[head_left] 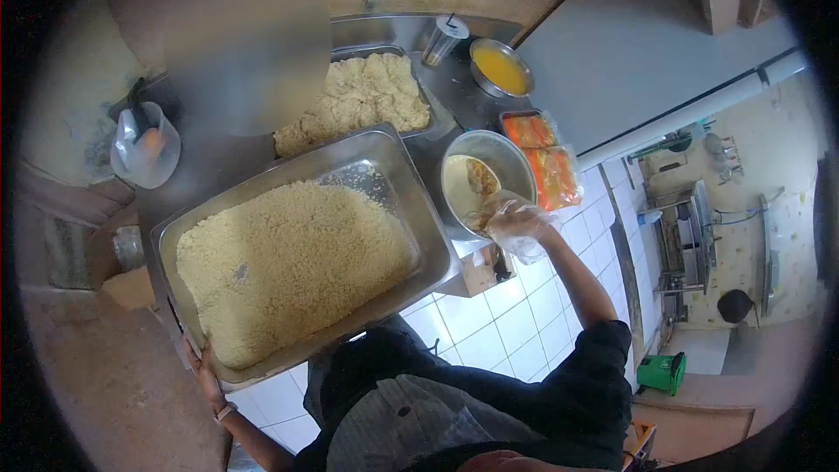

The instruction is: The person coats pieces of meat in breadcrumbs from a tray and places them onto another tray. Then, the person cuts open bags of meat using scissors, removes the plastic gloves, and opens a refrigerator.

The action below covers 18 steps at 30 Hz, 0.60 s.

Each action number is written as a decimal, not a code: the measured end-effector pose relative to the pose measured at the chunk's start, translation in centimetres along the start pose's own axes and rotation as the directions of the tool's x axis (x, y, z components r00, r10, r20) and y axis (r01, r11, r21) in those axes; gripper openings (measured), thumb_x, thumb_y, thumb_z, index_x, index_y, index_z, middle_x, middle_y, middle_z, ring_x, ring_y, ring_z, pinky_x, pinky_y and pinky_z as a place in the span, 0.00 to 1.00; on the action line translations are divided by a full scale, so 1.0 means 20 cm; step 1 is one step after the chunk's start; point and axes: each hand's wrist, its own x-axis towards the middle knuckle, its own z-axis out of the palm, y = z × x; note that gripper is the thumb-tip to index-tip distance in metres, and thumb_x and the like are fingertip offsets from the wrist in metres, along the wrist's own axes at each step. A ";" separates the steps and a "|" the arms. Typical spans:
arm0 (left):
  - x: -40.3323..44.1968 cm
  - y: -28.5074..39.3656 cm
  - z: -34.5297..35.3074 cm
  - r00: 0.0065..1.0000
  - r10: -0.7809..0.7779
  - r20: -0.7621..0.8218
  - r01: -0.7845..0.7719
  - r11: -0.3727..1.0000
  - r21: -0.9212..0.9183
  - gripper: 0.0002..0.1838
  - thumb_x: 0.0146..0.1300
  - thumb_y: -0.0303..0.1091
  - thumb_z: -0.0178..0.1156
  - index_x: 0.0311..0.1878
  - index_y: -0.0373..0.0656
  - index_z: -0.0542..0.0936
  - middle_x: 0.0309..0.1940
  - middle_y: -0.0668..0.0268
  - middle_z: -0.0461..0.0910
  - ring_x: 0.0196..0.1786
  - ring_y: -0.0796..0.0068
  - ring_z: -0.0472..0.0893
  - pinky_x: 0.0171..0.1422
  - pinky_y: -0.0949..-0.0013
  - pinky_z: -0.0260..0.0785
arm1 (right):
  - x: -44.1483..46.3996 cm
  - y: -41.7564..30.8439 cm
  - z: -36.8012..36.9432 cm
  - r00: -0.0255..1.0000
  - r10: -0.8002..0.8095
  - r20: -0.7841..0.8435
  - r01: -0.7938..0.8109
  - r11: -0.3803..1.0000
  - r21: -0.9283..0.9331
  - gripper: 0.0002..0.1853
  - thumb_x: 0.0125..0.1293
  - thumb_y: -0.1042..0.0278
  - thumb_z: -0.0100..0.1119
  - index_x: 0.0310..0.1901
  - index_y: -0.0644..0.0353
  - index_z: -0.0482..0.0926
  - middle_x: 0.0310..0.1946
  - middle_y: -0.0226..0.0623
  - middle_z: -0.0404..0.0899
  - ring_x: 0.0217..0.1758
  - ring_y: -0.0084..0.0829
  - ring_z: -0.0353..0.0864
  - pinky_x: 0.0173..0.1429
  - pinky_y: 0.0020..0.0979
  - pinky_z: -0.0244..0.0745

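Observation:
My right hand (516,220), in a clear plastic glove, is at the near rim of a round metal bowl (527,166) of pale batter (457,182). A brownish coated piece (479,177) lies in the batter beside its fingers; what the fingers hold is too small to make out. My left hand (205,378), bare, grips the near left corner of a large metal tray (426,236). Pale crumbs (288,262) fill most of this tray, while its far right corner shows bare metal.
Behind stands another tray (426,122) with coated food (376,92). Farther right are a lidded cup (443,39), a bowl of yellow liquid (500,68) and orange packets (551,170). A plastic container (145,153) stands left; a green bin (662,373) is on the floor.

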 end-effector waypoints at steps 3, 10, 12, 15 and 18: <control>0.04 -0.10 -0.04 1.000 0.022 0.007 -0.022 0.998 -0.052 0.35 0.60 0.35 0.54 0.67 0.42 0.49 0.64 0.58 0.54 0.63 0.66 0.58 0.66 0.69 0.47 | -0.05 -0.43 0.08 0.947 0.307 -0.094 -0.293 0.706 -0.644 0.16 0.63 0.70 0.43 0.50 0.67 0.69 0.49 0.43 0.72 0.52 0.30 0.70 0.55 0.31 0.68; 0.01 -0.01 -0.01 0.998 -0.061 -0.020 0.060 0.996 -0.058 0.35 0.60 0.34 0.53 0.67 0.43 0.48 0.64 0.58 0.55 0.63 0.67 0.59 0.66 0.69 0.48 | -0.19 0.26 -0.59 0.805 0.115 -0.582 -0.274 0.942 -0.194 0.14 0.51 0.62 0.60 0.36 0.62 0.78 0.32 0.38 0.79 0.35 0.28 0.77 0.41 0.30 0.72; 0.01 -0.02 -0.01 0.999 -0.042 0.020 0.043 0.998 -0.044 0.35 0.60 0.33 0.53 0.67 0.42 0.48 0.65 0.59 0.52 0.64 0.69 0.57 0.67 0.70 0.46 | -0.18 0.30 -0.67 0.679 -0.050 -0.732 -0.611 0.514 -0.602 0.13 0.49 0.59 0.61 0.31 0.61 0.79 0.26 0.39 0.79 0.30 0.31 0.78 0.34 0.34 0.71; 0.05 -0.14 -0.05 1.000 0.022 -0.009 -0.022 1.000 -0.013 0.35 0.60 0.33 0.53 0.67 0.42 0.49 0.67 0.61 0.50 0.66 0.70 0.55 0.68 0.70 0.44 | -0.19 -0.03 -0.50 0.639 -0.249 -0.728 -0.619 0.396 -0.678 0.13 0.46 0.59 0.63 0.28 0.60 0.78 0.23 0.41 0.78 0.26 0.37 0.77 0.31 0.37 0.69; 0.02 -0.01 -0.01 1.000 -0.002 -0.009 0.003 0.999 0.041 0.34 0.61 0.33 0.53 0.67 0.41 0.50 0.67 0.62 0.48 0.67 0.71 0.52 0.69 0.70 0.43 | -0.17 -0.34 -0.27 0.717 -0.209 -0.665 -0.572 0.369 -0.733 0.15 0.48 0.54 0.60 0.30 0.58 0.78 0.27 0.45 0.77 0.31 0.43 0.76 0.36 0.40 0.70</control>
